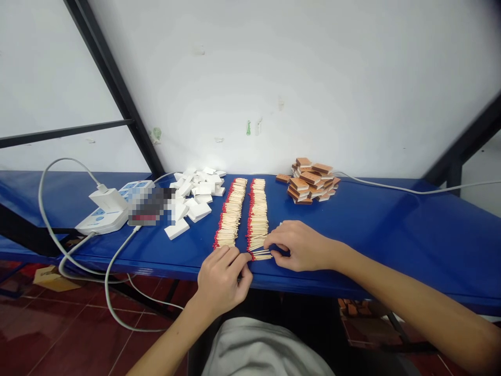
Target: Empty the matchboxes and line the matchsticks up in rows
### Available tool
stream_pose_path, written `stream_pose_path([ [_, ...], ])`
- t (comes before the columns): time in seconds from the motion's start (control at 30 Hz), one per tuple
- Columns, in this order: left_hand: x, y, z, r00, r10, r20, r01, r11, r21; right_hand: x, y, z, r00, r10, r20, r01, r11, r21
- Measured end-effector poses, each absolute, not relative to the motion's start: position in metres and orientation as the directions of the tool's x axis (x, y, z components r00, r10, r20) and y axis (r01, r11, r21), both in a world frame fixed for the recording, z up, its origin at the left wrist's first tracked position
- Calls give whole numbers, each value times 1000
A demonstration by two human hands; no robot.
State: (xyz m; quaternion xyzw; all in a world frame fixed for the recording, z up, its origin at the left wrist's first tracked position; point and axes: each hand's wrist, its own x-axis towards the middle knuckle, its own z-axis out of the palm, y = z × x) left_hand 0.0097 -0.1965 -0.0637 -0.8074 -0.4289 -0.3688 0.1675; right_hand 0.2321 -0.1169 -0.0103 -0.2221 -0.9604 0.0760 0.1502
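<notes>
Two long rows of red-tipped wooden matches lie on the blue table: a left row [230, 209] and a right row [258, 209], heads to the left. At the near end of the right row, my right hand [303, 245] has its thumb and forefinger closed around the plain ends of a few loose matches [261, 255]. My left hand [225, 274] rests at the table's front edge, fingers curled together. Its forefinger tip touches the red heads of those same matches. The palm side is hidden, as is anything in it.
White small boxes [199, 189] are heaped left of the rows. Brown-topped matchbox covers [312, 180] are piled to the right. Farther left lie a power strip [104, 216] with a white plug and cables, and a blurred-out item [151, 205]. A wall [250, 78] stands behind the blue table [376, 230].
</notes>
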Motion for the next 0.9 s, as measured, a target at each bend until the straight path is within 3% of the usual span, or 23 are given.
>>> stream_pose_path([
  [0.9,14,-197,-62,318,581,749,853,-520,42,232,-117,-12,-869,431,242,380,896,-231],
])
